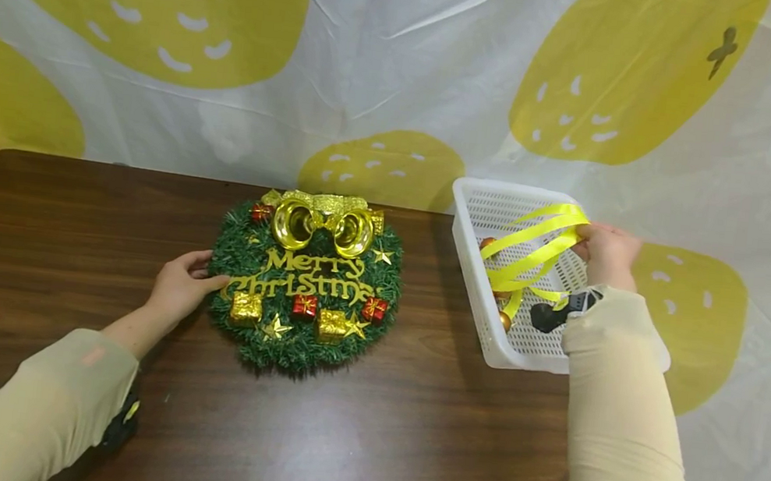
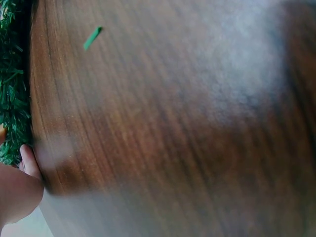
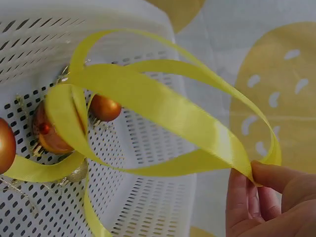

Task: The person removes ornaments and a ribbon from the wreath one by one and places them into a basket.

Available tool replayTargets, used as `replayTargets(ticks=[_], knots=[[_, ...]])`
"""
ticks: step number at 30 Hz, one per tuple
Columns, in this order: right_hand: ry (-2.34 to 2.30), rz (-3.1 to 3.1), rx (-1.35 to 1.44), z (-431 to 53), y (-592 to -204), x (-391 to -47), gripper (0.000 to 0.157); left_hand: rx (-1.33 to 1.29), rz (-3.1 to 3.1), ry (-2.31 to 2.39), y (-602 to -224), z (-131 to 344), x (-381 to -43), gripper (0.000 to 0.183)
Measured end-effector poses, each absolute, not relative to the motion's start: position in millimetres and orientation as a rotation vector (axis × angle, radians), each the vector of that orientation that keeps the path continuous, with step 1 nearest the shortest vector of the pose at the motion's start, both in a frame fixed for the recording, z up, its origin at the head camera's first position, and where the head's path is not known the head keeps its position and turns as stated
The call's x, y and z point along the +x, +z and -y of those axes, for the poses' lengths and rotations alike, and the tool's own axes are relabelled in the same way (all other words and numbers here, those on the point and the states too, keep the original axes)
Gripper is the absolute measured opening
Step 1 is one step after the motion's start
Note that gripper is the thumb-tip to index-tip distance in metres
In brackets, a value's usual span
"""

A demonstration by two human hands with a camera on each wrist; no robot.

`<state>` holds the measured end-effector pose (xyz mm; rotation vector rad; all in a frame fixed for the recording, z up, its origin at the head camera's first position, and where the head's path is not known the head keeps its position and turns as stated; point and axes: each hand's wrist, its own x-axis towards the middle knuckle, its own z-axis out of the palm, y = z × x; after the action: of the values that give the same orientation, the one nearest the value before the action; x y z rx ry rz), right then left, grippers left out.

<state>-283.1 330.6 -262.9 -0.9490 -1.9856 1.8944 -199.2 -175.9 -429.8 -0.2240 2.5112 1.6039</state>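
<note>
A green Christmas wreath (image 1: 299, 349) lies on the table, with gold bells, small gift boxes, stars and "Merry Christmas" lettering. My left hand (image 1: 178, 285) holds its left edge, thumb over the top and fingers at the side. In the left wrist view only part of that hand (image 2: 19, 192) shows against the green tinsel. Over at the right, my right hand (image 1: 606, 248) pinches a looped yellow ribbon (image 1: 530, 232) above the right side of a white basket (image 1: 474, 297). The right wrist view shows the ribbon (image 3: 163, 101) between thumb and fingers, its other loops hanging down among ornaments.
Inside the basket are orange-gold baubles (image 3: 106, 107) with gold trim. A patterned cloth (image 1: 402, 78) hangs behind the wooden table (image 1: 336, 439). One green scrap (image 2: 93, 38) lies on the tabletop.
</note>
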Motion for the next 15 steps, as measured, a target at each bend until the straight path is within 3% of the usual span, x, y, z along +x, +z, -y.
replayTargets(ticks=[5,11,12,15], knots=[[1.892,2.043,-1.095,-333,-269,-281,0.03,-0.221,-2.509,1.607,-430,176,-199,0.068],[1.862,2.12,-1.173,-338,-281,-279,0.084,-0.207,-2.495,1.613,-430,177,-199,0.068],[1.861,2.123,-1.17,-339,-283,-278,0.084,-0.204,-2.493,1.614,-430,177,-199,0.068],[1.868,2.137,-1.146,-341,-288,-276,0.06,-0.201,-2.491,1.616,-429,177,-198,0.068]])
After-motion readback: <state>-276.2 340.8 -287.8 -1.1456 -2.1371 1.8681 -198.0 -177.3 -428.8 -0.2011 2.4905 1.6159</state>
